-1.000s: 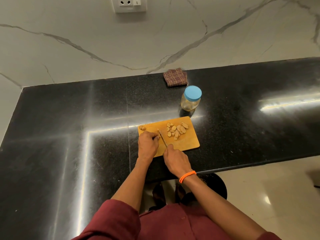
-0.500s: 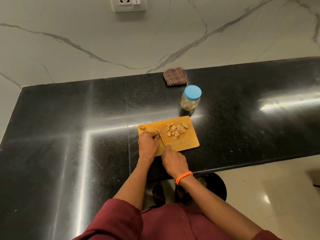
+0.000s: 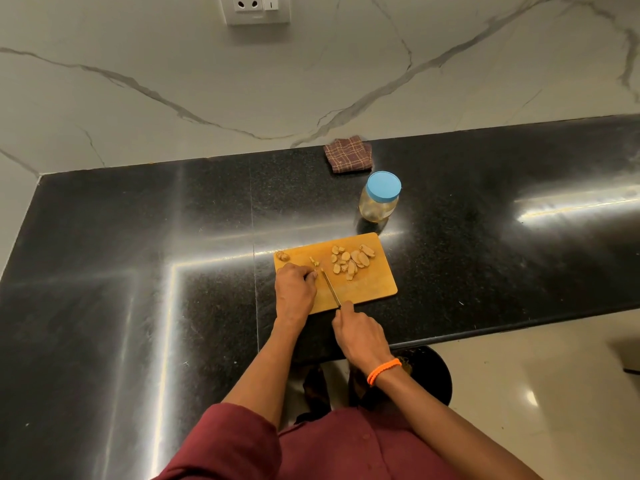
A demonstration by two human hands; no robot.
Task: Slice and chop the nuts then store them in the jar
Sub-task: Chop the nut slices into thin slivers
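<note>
Black polished countertop (image 3: 138,306) across most of the frame, marble-veined wall (image 3: 173,81) above it, white socket plate (image 3: 256,6) at the top centre. Pale floor at lower right. Maroon sleeve (image 3: 228,441) at the bottom edge.

Wooden cutting board (image 3: 367,289) just right of centre, near the counter's front edge. Clear jar (image 3: 379,202) with a blue lid (image 3: 383,186) upright just above the board's upper right corner, lid on. Checked brown cloth (image 3: 348,158) higher up, against the wall.

Left hand (image 3: 294,292) on the board's left part, fingers curled down, pinching a small nut piece (image 3: 314,271) at the fingertips. Right hand (image 3: 358,336) at the board's lower edge, clenched round the handle of a knife (image 3: 331,289), blade slanting up-left toward the left fingertips. Orange band (image 3: 382,370) on the right wrist.

Pile of sliced nuts (image 3: 351,263) in the board's upper right. Few small cut bits (image 3: 314,261) just above the left fingers. Single whole nut (image 3: 283,256) at the board's upper left corner.
</note>
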